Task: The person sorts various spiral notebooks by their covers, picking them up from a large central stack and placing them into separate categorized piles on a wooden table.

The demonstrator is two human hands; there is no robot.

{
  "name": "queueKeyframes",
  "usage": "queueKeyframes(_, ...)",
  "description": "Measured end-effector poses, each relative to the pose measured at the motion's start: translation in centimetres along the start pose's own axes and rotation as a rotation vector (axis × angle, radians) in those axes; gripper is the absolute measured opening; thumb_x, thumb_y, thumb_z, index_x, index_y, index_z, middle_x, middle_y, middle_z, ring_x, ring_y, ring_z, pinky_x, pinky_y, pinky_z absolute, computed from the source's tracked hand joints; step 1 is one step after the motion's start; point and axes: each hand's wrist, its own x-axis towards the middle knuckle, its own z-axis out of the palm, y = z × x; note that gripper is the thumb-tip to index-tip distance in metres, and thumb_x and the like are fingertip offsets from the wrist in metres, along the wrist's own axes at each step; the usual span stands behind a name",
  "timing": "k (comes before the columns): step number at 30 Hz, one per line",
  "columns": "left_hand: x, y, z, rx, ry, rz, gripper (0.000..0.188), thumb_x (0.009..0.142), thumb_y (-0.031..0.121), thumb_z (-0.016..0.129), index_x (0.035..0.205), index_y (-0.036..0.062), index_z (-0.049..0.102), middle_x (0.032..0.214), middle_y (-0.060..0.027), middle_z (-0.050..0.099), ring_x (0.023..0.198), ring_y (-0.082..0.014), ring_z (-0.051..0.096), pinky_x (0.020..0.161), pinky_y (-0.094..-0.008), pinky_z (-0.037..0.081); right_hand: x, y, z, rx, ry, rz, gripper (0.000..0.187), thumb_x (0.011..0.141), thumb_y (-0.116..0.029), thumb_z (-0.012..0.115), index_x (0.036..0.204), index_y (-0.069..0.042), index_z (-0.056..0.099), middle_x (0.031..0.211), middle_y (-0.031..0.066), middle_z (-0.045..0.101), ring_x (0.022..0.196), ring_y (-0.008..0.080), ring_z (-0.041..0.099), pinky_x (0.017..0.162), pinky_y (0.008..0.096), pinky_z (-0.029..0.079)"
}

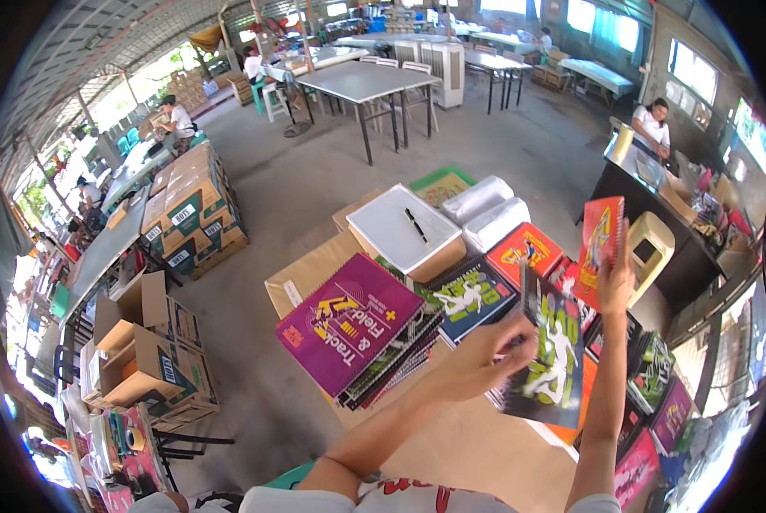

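Note:
My left hand [507, 344] has its fingers curled at the spiral edge of a dark notebook [559, 352] with green lettering and a white figure; the notebook is tilted above the stacks. Raised farther right, my right hand [617, 278] grips a red-orange spiral notebook [601, 244] by its bound edge, nearly upright. Beneath and behind them lie another red-orange notebook [524, 254] and a dark blue one [468, 297]. On the left, a purple notebook [349, 321] tops a stack of spiral notebooks. More notebooks [654, 372] lie right of my right forearm, partly hidden.
A black pen [415, 224] rests on a white-topped stack [391, 227], beside clear plastic packs [494, 218]. Brown cartons [156, 359] stand on the left floor. A beige plastic chair [654, 248] is at the right, near a desk where a person [652, 124] sits.

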Motion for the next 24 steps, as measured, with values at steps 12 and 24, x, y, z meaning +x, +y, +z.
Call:
queueKeyframes(12,-11.3,-2.1,-22.7,0.91,0.403,-0.323,0.063,0.086,0.017,0.053,0.144,0.0084,0.032,0.137,-0.0202,0.046,0.126,-0.031,0.046,0.104,-0.0345,0.034,-4.2,-24.3,-7.6,1.066,0.052,0.524,0.057,0.086,-0.012,0.049,0.141,0.0,0.04,0.146,0.0126,0.04,0.134,0.0223,0.036,0.11,0.036,0.028)
queueKeyframes(24,-11.4,-0.5,-19.9,0.085,0.181,-0.539,0.076,0.096,0.06,0.031,0.145,0.0026,0.029,0.15,-0.0076,0.03,0.137,-0.017,0.028,0.114,-0.0341,0.022,-11.4,-37.0,3.0,0.371,-0.299,0.485,0.088,0.078,-0.001,0.061,0.148,0.003,0.007,0.154,0.0271,0.003,0.143,0.0401,-0.003,0.116,0.0475,0.0)
